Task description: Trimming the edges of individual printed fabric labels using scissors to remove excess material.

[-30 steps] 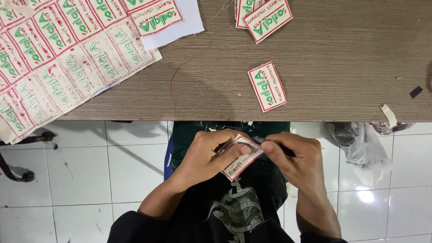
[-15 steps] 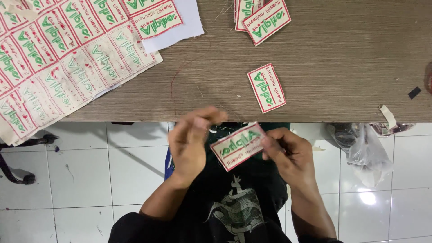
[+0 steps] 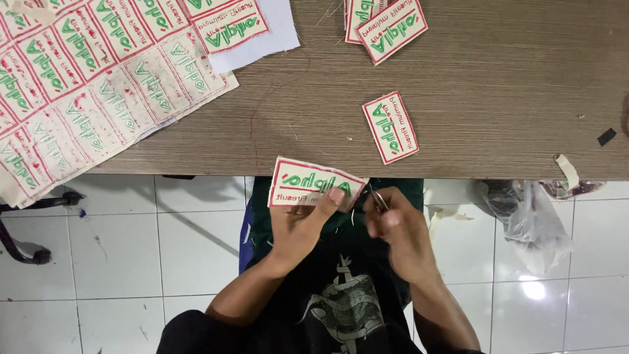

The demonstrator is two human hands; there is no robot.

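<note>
I see L hand (image 3: 301,226) pinching one cut patch (image 3: 314,184) by its lower edge, R hand (image 3: 393,226) closed on small snips (image 3: 379,198) just right of it, trimmed patches (image 3: 390,127) beyond on table (image 3: 498,98), uncut sheet (image 3: 85,85) far left remains.

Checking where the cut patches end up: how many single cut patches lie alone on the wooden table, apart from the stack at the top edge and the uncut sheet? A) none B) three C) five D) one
D: only one single patch lies by itself on the wooden table; the left hand holds another patch just off the table's near edge.
</note>
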